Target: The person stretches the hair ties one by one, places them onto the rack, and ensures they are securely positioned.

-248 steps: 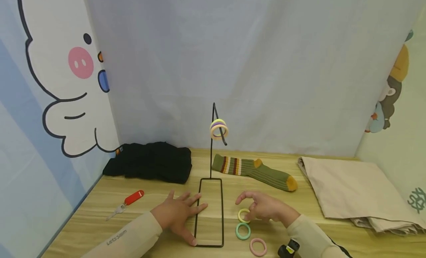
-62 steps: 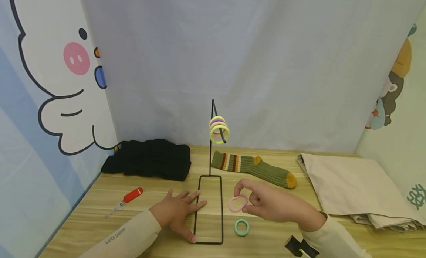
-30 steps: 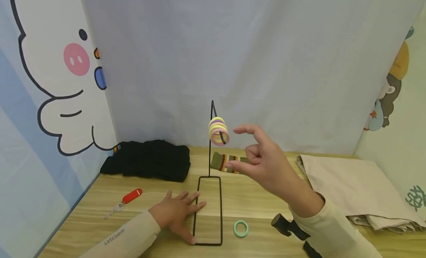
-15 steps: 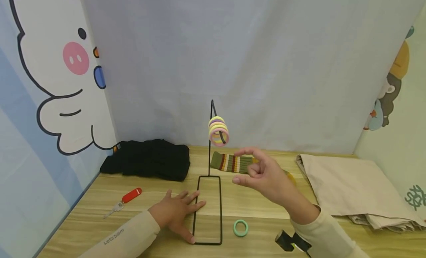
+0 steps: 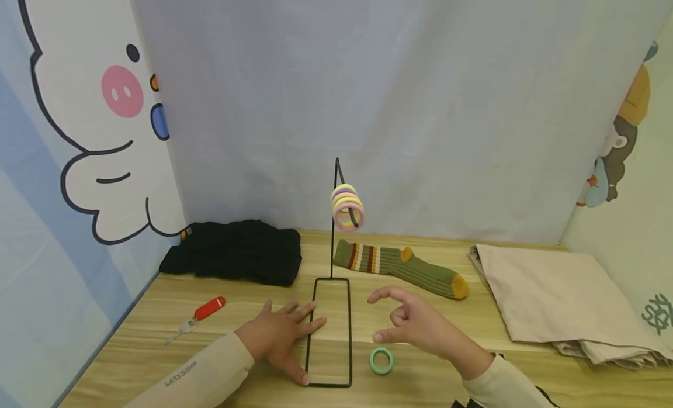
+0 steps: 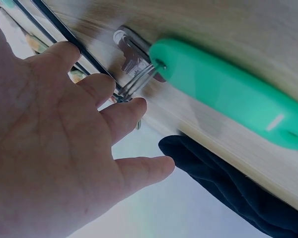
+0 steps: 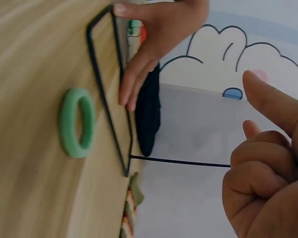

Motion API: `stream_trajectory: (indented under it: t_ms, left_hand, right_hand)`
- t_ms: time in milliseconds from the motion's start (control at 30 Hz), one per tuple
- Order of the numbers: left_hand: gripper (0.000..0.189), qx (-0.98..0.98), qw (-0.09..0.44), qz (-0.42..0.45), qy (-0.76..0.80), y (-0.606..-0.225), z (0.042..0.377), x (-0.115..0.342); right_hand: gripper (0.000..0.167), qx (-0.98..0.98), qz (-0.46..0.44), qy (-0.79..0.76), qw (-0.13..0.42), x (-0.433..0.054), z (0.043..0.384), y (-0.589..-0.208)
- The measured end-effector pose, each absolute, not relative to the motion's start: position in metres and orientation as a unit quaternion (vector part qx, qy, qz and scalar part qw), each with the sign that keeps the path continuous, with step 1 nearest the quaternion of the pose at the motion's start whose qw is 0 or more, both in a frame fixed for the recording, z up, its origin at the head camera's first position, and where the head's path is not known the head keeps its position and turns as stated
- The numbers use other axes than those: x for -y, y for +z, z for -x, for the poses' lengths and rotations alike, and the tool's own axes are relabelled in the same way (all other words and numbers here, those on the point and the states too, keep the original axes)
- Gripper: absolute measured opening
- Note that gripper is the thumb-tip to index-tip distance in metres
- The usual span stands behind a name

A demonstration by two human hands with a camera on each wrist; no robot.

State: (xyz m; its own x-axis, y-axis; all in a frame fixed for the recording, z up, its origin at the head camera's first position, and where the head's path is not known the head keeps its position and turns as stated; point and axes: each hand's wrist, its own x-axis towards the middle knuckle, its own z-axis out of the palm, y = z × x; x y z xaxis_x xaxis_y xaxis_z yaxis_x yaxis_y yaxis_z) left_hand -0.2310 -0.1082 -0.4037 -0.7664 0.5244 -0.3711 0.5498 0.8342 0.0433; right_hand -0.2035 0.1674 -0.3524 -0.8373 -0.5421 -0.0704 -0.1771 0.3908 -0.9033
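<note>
My left hand (image 5: pixel 278 338) lies spread on the table, its fingers and thumb across the left rail of a black wire stand (image 5: pixel 350 332). Several coloured rings (image 5: pixel 348 208) hang on the stand's top arm, a pink one in front. My right hand (image 5: pixel 415 323) hovers right of the base, holding nothing. Its thumb and index finger are parted, the other fingers curled in. A mint-green ring (image 5: pixel 381 371) lies flat on the table just below that thumb. In the right wrist view the green ring (image 7: pixel 65 124) lies apart from the right hand (image 7: pixel 268 158).
A key with a red tag (image 5: pixel 209 308) lies at left. The left wrist view shows a green key tag (image 6: pixel 228 89) near the left hand. Behind are black folded cloth (image 5: pixel 236 253) and a striped green sock (image 5: pixel 389 262). Beige folded cloth (image 5: pixel 568 297) lies at right.
The yellow and pink rings went from the table onto the stand's arm. My right hand, which let go of the pink ring, has come down towards the green ring. The left hand stayed put.
</note>
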Motion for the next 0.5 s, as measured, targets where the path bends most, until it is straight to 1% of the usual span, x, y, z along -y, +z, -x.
stream_trajectory:
  t_ms: [133,333,500]
  left_hand:
    - [0.103,-0.938,0.189,-0.287,-0.035,-0.404,0.231,0.108]
    - [0.103,-0.938,0.186,-0.290,-0.033,-0.404,0.231,0.108]
    - [0.103,-0.938,0.188,-0.290,-0.031,-0.403,0.231,0.108]
  right_hand:
    - [0.056,-0.818,0.198,-0.490,0.226,-0.170,0.206,-0.375]
    - [0.056,-0.837,0.199,-0.441,0.256,-0.177,0.209,-0.400]
    - [0.052,-0.837,0.196,-0.424,0.285,-0.180,0.211,-0.409]
